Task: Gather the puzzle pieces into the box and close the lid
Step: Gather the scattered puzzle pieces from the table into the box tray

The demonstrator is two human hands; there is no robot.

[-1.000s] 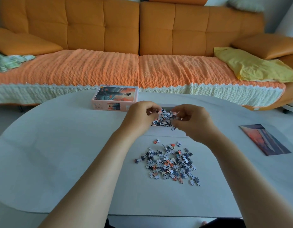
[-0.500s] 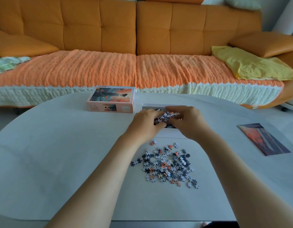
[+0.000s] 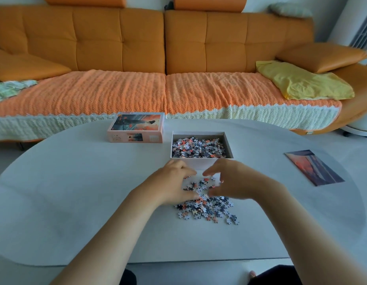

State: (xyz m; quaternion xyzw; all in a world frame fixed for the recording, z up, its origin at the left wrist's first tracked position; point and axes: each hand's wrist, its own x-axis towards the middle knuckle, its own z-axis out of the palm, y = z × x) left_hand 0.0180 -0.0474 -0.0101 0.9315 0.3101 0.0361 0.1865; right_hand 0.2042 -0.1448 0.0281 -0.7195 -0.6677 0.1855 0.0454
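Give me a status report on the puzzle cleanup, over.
Left hand and right hand cupped over loose pieces, grip unclear. Box open, partly filled. Lid lies left of it. Nothing blocking.
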